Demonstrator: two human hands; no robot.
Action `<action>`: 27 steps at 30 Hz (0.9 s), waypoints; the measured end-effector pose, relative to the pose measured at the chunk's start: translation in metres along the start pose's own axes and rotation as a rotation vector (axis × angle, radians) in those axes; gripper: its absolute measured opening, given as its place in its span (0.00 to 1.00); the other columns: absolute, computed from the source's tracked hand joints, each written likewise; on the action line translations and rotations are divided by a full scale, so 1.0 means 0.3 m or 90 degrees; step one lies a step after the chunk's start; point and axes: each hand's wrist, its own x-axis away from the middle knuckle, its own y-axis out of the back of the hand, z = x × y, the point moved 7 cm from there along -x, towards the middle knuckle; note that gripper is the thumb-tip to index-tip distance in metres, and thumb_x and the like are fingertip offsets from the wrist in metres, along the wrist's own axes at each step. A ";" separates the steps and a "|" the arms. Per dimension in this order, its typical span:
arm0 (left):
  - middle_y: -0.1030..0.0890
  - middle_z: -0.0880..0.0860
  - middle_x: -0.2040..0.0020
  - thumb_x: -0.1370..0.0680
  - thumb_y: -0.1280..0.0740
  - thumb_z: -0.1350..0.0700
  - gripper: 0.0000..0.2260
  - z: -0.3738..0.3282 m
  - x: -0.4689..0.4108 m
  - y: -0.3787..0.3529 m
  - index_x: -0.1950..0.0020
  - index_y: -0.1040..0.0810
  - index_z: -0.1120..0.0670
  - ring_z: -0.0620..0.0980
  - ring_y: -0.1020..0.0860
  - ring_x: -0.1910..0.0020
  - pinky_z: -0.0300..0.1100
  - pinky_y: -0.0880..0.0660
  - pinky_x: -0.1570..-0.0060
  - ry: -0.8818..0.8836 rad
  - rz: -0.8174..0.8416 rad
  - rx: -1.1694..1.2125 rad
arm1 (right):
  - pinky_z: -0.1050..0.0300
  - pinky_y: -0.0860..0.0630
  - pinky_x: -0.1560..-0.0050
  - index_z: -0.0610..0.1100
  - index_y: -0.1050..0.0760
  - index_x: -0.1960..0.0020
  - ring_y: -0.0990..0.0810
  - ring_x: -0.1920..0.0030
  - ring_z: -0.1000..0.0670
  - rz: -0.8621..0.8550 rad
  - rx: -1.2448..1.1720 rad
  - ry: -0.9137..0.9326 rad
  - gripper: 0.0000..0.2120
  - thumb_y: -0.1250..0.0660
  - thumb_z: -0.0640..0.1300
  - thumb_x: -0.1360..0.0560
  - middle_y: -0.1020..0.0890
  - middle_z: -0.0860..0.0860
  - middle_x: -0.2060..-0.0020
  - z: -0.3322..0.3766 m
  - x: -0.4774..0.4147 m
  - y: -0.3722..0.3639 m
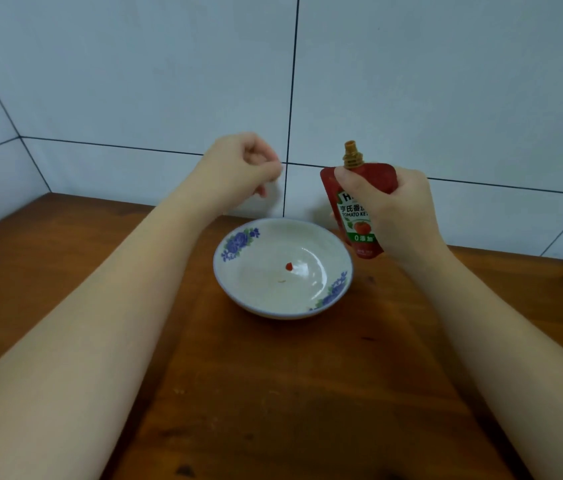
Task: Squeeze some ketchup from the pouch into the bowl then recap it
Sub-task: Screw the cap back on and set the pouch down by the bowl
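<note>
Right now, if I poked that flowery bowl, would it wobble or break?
The bowl looks like glazed ceramic, so it is probably stiff and fairly heavy, and could chip if dropped. It sits on a narrow base on the wooden table, so a push on the rim might tip it. The shiny glaze may be slippery, and there is only a small ketchup dab inside.

Brown wooden table (pixel 273 393), grain showing, a few dark knots, pushed into a tiled corner. Only thing sitting on it is a white bowl (pixel 238 289) with blue flowers on the rim, back near the wall, tiny red blob inside.
</note>
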 end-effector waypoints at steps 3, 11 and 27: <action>0.14 0.55 0.55 0.20 0.29 0.60 0.08 -0.098 0.032 -0.011 0.42 0.19 0.60 0.50 0.18 0.63 0.42 0.21 0.55 -0.074 0.013 0.176 | 0.32 0.18 0.60 0.39 0.18 0.59 0.15 0.60 0.32 -0.014 0.069 0.029 0.16 0.25 0.53 0.26 0.15 0.35 0.62 0.011 -0.008 0.000; 0.14 0.50 0.58 0.19 0.31 0.59 0.05 -0.181 0.061 -0.042 0.46 0.15 0.57 0.44 0.19 0.62 0.43 0.20 0.52 -0.134 0.018 0.151 | 0.36 0.19 0.57 0.44 0.18 0.59 0.17 0.59 0.35 0.009 0.135 0.068 0.16 0.29 0.57 0.29 0.16 0.41 0.64 0.031 -0.009 -0.014; 0.13 0.52 0.59 0.23 0.26 0.55 0.03 -0.200 0.067 -0.057 0.53 0.13 0.52 0.41 0.19 0.63 0.38 0.18 0.57 -0.180 -0.020 0.036 | 0.73 0.33 0.64 0.66 0.26 0.67 0.23 0.66 0.65 0.022 0.276 0.158 0.17 0.29 0.51 0.22 0.22 0.70 0.73 0.047 -0.008 -0.029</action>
